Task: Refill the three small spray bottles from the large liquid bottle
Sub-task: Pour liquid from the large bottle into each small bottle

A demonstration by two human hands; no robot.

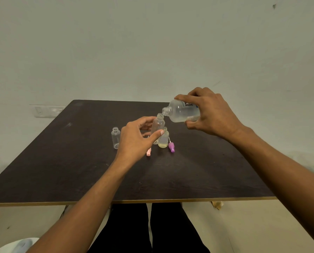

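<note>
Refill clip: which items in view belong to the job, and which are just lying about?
Job: large frosted plastic bottle; held clear small bottle; small bottle with yellowish liquid; empty clear small bottle; purple spray cap; pink spray cap.
Lying about: white wall socket; white bin.

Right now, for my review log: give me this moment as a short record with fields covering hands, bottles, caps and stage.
left hand: holds a small spray bottle, lifted and tilted, uncapped
right hand: holds the large bottle tipped, its mouth at the small bottle's neck
other small bottles: one with yellowish liquid, standing; one clear, looks empty, standing to the left; both uncapped
caps on table: purple spray top, pink spray top
stage: pouring position; no stream discernible
</note>
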